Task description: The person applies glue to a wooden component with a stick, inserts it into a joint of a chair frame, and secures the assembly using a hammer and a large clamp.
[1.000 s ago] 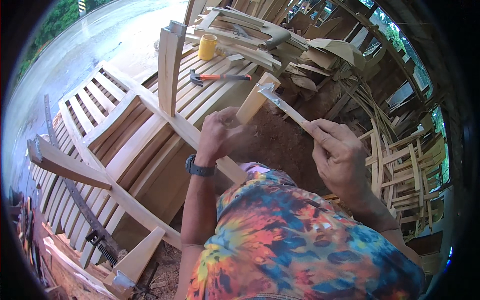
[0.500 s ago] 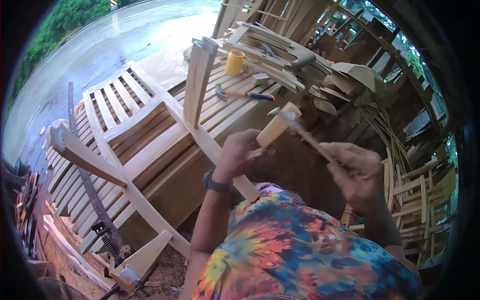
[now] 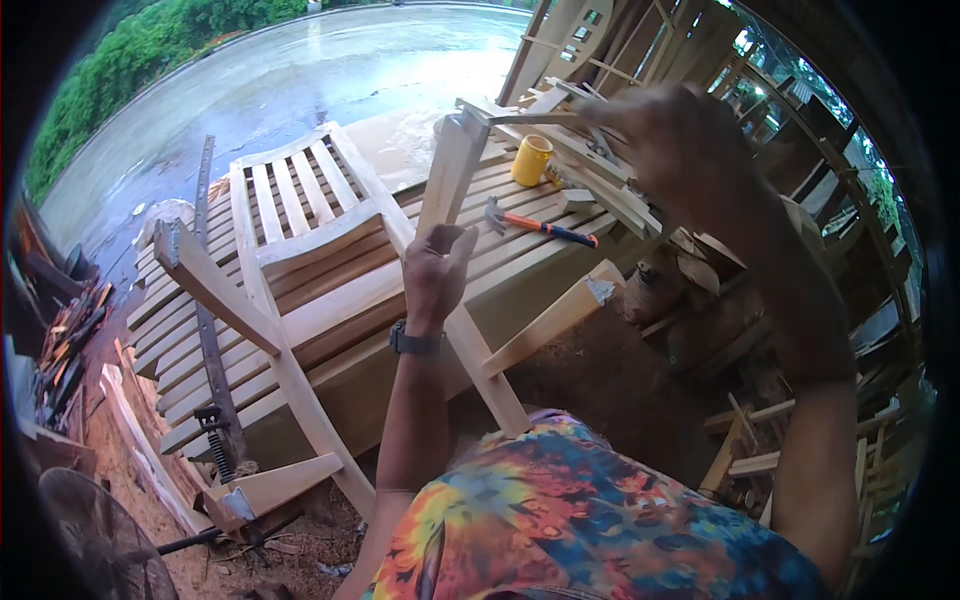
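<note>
A pale wooden chair frame [image 3: 318,400] with a slatted back lies across a slatted bench, its legs sticking up and out. My left hand [image 3: 437,275], wearing a wristwatch, is closed at the base of the upright leg [image 3: 455,165]. My right hand [image 3: 680,145] is raised, slightly blurred, and grips a thin flat stick [image 3: 535,118] whose tip meets the top of that leg. Grey paste coats the end of the near right leg [image 3: 545,320], the left leg [image 3: 215,285] and the lower-left leg [image 3: 275,485].
A claw hammer [image 3: 545,226] with an orange and black handle and a yellow pot [image 3: 532,160] rest on the slatted bench [image 3: 500,262]. A long metal bar clamp [image 3: 212,350] lies at the left. A fan [image 3: 100,540] stands lower left; wood pieces [image 3: 590,170] are stacked behind.
My right hand has moved up and away with the stick, from the near right leg to the upright leg's top. My left hand has left the near leg for the upright one.
</note>
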Demonstrator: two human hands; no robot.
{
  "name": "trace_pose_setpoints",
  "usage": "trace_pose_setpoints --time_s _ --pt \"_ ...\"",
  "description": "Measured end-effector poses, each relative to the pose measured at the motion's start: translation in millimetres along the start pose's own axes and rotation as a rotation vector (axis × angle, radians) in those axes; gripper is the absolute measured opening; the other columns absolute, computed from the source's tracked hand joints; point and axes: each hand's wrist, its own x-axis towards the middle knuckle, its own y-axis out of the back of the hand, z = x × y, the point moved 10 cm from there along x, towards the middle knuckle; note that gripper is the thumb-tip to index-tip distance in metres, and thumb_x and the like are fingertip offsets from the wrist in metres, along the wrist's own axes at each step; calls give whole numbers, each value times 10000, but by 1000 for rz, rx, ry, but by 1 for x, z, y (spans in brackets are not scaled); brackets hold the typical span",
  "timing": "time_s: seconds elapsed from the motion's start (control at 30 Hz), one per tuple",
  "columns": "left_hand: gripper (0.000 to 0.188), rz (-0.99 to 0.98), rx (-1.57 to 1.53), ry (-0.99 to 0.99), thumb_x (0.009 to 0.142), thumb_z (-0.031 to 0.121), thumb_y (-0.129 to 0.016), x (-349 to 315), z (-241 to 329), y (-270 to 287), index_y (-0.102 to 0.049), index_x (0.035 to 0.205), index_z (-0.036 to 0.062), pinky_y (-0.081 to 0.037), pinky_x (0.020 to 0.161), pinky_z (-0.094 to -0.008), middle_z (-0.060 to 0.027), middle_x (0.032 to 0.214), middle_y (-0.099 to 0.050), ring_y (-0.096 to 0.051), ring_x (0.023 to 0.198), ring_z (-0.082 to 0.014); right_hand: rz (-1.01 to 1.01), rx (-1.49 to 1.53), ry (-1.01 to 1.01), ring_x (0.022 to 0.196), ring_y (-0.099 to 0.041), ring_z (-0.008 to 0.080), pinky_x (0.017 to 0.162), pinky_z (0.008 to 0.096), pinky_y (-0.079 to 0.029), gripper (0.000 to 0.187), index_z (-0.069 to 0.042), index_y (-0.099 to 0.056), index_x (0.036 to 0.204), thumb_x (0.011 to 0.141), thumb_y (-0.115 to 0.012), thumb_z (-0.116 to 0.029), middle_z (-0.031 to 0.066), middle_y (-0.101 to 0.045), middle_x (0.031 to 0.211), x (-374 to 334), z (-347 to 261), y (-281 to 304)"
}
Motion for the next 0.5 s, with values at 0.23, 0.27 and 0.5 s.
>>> trace_pose_setpoints --time_s 0.23,0.27,0.5 --pt "255 20 -36 62 892 244 -738 -15 -13 -1 -730 906 -10 -511 683 -299 -95 783 -734 -656 724 -133 -46 -134 430 823 -692 225 755 392 -551 201 -103 -764 988 798 -703 -127 79 -713 868 96 -67 -9" --pt "256 33 -13 67 895 246 -737 -21 -16 3 -731 907 -9 -511 676 -300 -93 773 -731 -650 710 -130 -279 -114 364 739 -730 283 679 404 -582 172 -60 -777 876 744 -707 -147 143 -735 802 105 -67 -21" --pt "244 105 -48 155 907 223 -733 -46 -41 29 -727 912 -22 -498 660 -280 -56 758 -717 -614 692 -99 -415 -227 292 763 -743 284 665 425 -595 125 -59 -768 807 742 -712 -149 150 -741 792 121 -78 -33"
